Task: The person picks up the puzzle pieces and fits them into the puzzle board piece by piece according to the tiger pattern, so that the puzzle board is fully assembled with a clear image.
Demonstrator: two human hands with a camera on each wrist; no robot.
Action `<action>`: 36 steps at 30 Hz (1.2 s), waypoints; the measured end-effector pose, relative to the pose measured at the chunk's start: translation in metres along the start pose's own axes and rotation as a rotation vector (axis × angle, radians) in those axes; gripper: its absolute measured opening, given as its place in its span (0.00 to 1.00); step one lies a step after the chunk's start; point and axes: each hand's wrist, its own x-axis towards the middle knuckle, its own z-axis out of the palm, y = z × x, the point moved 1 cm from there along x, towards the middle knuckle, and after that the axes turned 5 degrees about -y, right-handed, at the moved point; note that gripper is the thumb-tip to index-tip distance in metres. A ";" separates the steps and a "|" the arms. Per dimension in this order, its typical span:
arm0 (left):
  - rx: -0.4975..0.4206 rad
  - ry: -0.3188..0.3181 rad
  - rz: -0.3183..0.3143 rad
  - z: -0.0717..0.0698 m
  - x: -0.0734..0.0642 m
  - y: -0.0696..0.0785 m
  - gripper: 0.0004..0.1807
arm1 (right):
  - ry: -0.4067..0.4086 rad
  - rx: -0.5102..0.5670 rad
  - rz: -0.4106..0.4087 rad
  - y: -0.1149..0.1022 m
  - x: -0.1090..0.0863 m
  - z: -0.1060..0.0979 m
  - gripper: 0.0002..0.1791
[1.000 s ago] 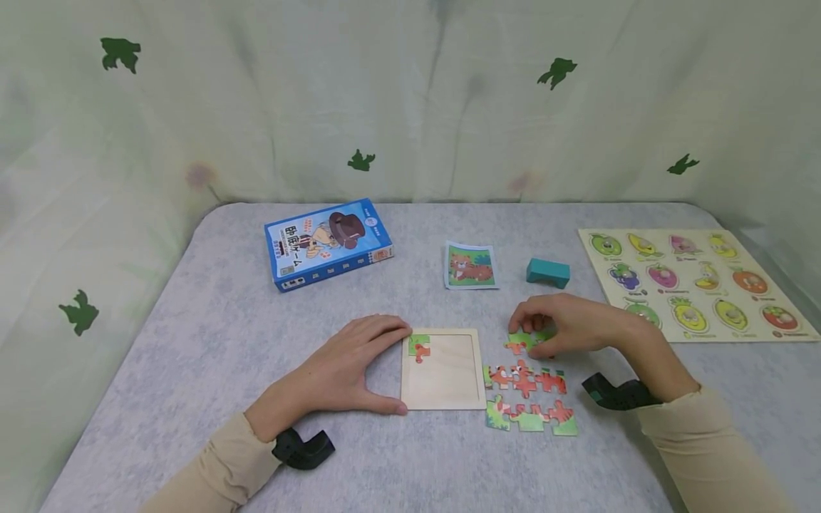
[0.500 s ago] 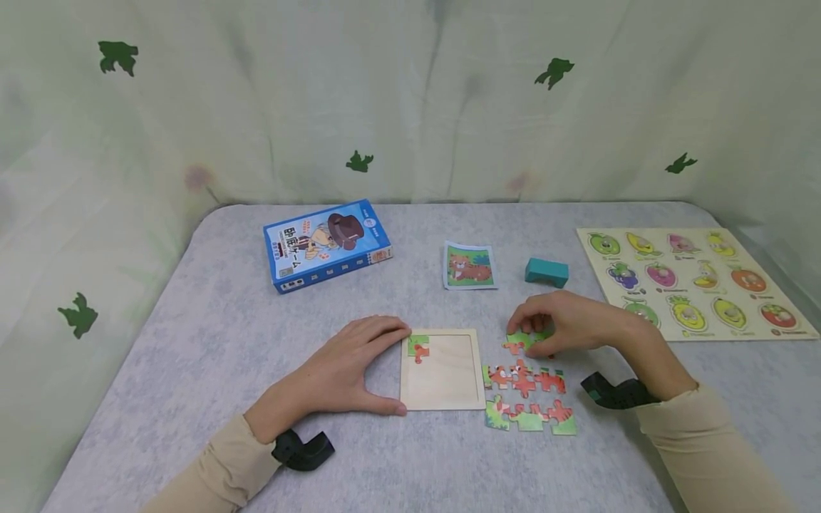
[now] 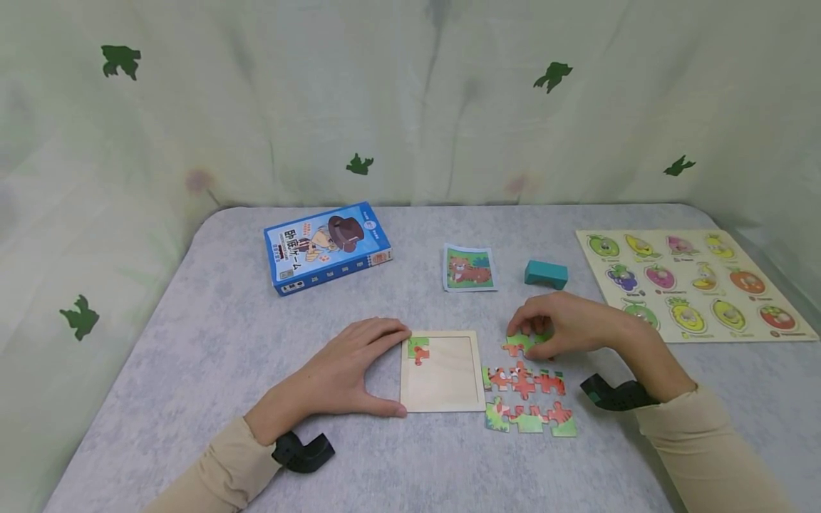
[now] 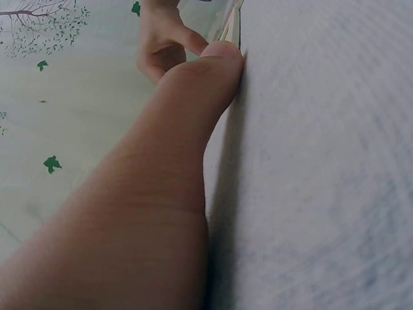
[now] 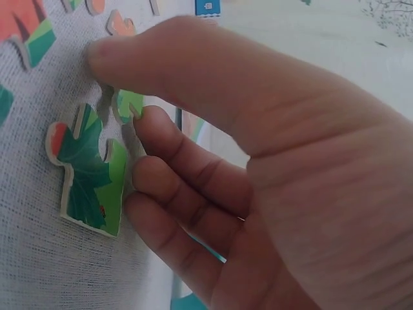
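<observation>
In the head view my left hand [image 3: 346,370] spreads thumb and fingers along the left side of a square wooden puzzle tray [image 3: 442,407]. Its fingertips touch the top corner, its thumb the bottom corner. One green-and-orange jigsaw piece [image 3: 418,349] lies in the tray's upper left. My right hand [image 3: 571,324] curls thumb and index finger round a green-and-orange jigsaw piece [image 5: 127,103] at the table surface; the thumb partly hides it. Beside the fingertips lies a dark-green leaf piece [image 5: 93,174]. Below are two rows of loose pieces [image 3: 522,385] with orange animal parts.
Behind the tray lies a picture card [image 3: 470,268] of an orange animal, with a teal block [image 3: 546,274] to its right. A blue game box [image 3: 330,246] sits at the back left. The fruit puzzle board [image 3: 699,285] occupies the right side, beyond my right wrist.
The piece at my right fingertips has shifted very slightly left. Both hands have otherwise stayed in place.
</observation>
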 end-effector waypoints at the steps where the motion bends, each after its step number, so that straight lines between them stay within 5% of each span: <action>1: 0.001 0.001 0.001 0.000 0.000 0.000 0.59 | 0.001 0.000 -0.001 0.000 0.000 0.000 0.16; 36: -0.001 0.004 -0.009 0.001 -0.001 0.001 0.60 | 0.118 -0.016 -0.105 -0.007 0.002 0.000 0.13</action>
